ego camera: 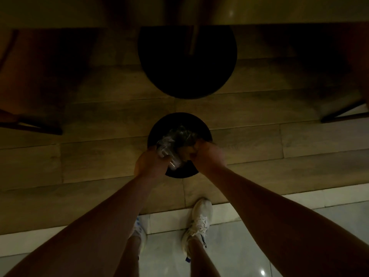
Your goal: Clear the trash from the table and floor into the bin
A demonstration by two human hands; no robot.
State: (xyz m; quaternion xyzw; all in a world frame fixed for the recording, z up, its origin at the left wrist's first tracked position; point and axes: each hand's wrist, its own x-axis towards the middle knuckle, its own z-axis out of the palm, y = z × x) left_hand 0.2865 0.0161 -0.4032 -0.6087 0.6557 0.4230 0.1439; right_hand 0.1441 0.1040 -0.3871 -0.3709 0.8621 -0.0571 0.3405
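A round black bin (179, 120) stands on the wooden floor straight below me. Both my hands are over its opening. My left hand (150, 163) grips a crumpled clear plastic bottle (169, 150) at the bin's near left rim. My right hand (207, 154) is closed on dark crumpled trash (185, 148) over the bin's near right side; what that trash is cannot be made out in the dim light. More clear plastic (182, 133) shows inside the bin.
A large round black table base (187, 62) with a pole sits just beyond the bin. Dark chair legs stand at the left (30, 124) and right (343, 114). My white shoes (199, 218) stand on pale tiles at the wood's edge.
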